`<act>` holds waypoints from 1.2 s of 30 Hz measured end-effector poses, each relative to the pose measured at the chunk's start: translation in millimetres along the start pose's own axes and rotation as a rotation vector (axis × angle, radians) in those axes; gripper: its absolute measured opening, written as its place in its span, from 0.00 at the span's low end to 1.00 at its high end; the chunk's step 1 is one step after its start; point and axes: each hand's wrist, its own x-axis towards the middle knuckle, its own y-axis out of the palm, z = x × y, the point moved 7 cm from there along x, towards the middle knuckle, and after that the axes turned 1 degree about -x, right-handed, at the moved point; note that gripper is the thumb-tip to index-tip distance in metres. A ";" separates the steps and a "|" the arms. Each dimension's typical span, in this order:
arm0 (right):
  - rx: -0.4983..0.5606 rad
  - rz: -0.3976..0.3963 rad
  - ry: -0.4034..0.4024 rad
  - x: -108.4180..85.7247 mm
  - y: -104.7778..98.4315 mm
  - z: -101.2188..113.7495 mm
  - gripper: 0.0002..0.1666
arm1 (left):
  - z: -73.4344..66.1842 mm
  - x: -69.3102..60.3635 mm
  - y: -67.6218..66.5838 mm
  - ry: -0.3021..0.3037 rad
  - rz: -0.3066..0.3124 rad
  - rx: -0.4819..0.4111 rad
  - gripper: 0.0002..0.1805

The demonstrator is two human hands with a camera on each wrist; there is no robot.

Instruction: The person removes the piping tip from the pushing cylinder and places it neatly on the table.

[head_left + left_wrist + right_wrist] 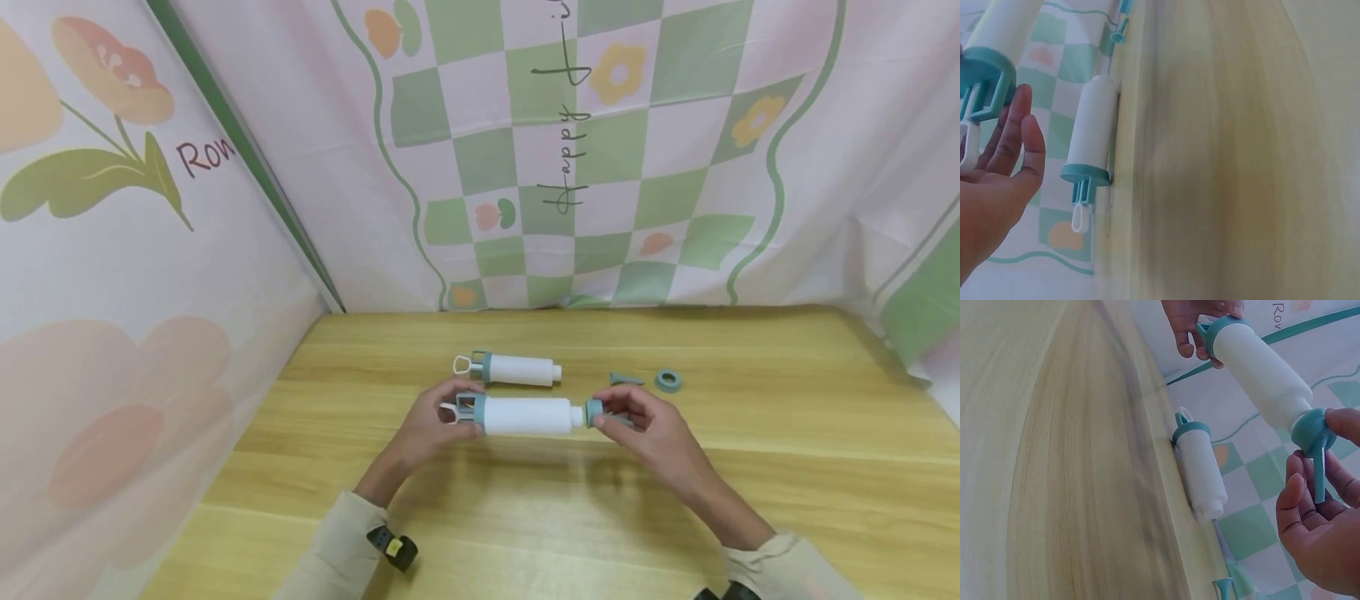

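Note:
A white plastic tube (527, 416) with a teal collar and a white loop handle is held level above the table. My left hand (427, 427) grips it by the teal collar (988, 69), fingers and thumb on either side. At the tube's narrow neck on the right, my right hand (656, 433) pinches a teal ring cap (594, 412). A slim teal nozzle (1319, 472) sticks out of that cap toward the palm. The cap meets the tip of the neck; how far it sits on it cannot be told.
Behind the hands, a second white tube (521, 370) with a teal collar and loop handle lies on the wooden table (525, 517). To its right lie a loose teal nozzle (626, 379) and a teal ring (668, 381). Patterned curtains (555, 167) hang at the back and left.

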 end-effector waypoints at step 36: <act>-0.011 -0.001 -0.020 -5.3 -9.0 -2.1 0.17 | 20.6 9.6 -6.2 -0.020 0.129 0.232 0.27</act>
